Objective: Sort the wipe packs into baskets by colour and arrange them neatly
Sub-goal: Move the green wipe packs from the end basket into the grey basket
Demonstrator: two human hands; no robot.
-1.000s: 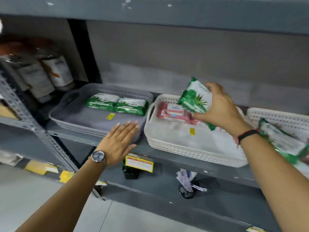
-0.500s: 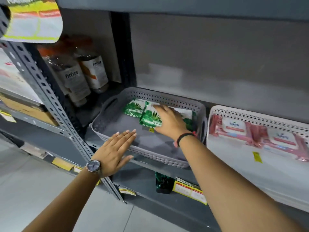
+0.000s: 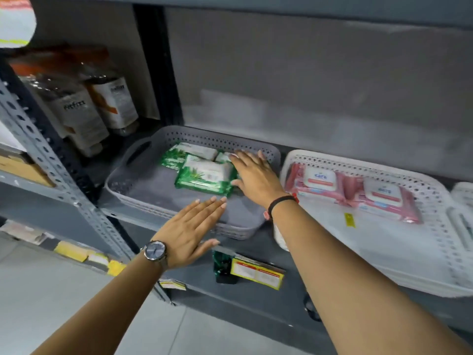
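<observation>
A grey perforated basket [image 3: 143,160] sits on the shelf and holds three green wipe packs. The nearest green pack [image 3: 204,178] lies in front of two others at the back; the left one [image 3: 189,152] shows well, the right one is mostly hidden. My right hand [image 3: 256,175] lies flat, fingers spread, beside the near pack and over the hidden one, touching the near pack's right end. My left hand [image 3: 192,229] hovers open and flat over the basket's front rim. Next to it on the right, a white basket [image 3: 435,242] holds two pink packs [image 3: 320,181] [image 3: 386,201].
Bottles [image 3: 76,114] stand at the back left behind a slotted steel upright [image 3: 51,170]. A yellow and red price tag [image 3: 256,274] hangs on the shelf edge below the grey basket. Another white basket's edge [image 3: 462,221] shows at far right. Floor lies below left.
My right hand carried a green pack from above the white basket to the grey basket, laid it down in front of the other two and let go. My left hand stayed by the rim.
</observation>
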